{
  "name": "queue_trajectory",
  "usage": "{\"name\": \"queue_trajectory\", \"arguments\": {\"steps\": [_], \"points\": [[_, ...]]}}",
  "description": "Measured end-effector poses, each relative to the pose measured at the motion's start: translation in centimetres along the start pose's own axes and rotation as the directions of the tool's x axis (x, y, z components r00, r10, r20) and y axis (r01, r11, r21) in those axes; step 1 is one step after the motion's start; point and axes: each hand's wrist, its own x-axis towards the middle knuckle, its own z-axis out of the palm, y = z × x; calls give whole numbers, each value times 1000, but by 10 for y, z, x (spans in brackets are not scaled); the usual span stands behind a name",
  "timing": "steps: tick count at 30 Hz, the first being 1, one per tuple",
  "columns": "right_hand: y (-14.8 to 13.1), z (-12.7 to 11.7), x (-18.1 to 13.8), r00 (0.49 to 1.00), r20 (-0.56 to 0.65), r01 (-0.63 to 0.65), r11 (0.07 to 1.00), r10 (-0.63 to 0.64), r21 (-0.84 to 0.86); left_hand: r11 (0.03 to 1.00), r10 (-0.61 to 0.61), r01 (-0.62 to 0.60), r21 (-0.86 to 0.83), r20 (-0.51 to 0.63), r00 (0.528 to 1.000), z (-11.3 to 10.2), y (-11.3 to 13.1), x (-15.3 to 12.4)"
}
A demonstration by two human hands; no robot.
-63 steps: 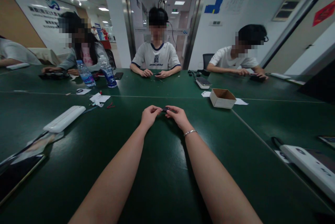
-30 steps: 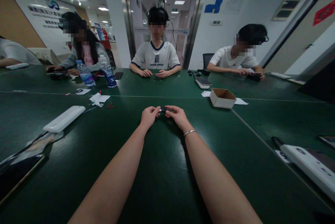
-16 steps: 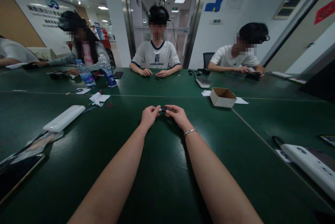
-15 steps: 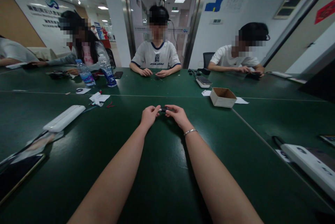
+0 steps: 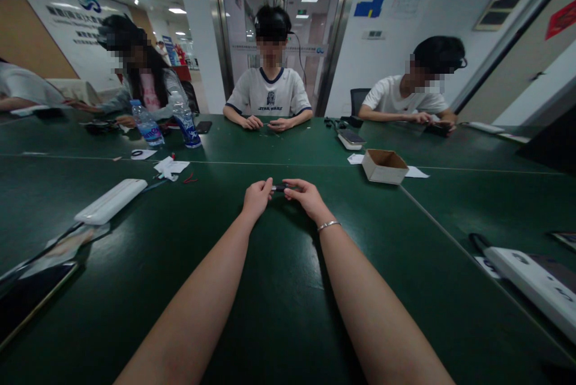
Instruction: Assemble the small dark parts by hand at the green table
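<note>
Both my arms reach out over a dark green table (image 5: 279, 313). My left hand (image 5: 256, 198) and my right hand (image 5: 305, 196) meet at the middle of the table, fingers curled. Between their fingertips they pinch a small dark object (image 5: 279, 188), too small to name. A thin bracelet (image 5: 328, 226) circles my right wrist.
An open cardboard box (image 5: 384, 166) stands to the right, a white power strip (image 5: 110, 200) to the left and another (image 5: 533, 280) at the right edge. Two water bottles (image 5: 185, 124) and paper scraps (image 5: 171, 167) lie far left. Three people sit across the table, hands on it.
My hands stay together on the small dark object. The view has tilted slightly; the person at far left has shifted an arm.
</note>
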Motion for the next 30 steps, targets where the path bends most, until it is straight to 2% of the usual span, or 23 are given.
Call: {"name": "queue_trajectory", "arguments": {"steps": [16,21,30], "points": [[-2,1,0,997,77,-1,996,8,-92,990,-64,65,129,-17,998,-6,15,-8],[-1,3,1,992,125,20,1000,-18,-17,963,-64,70,261,-32,997,-7,19,-9],[-3,4,1,991,131,-3,1000,6,-23,962,-25,27,271,-13,1000,-8,23,-14]]}}
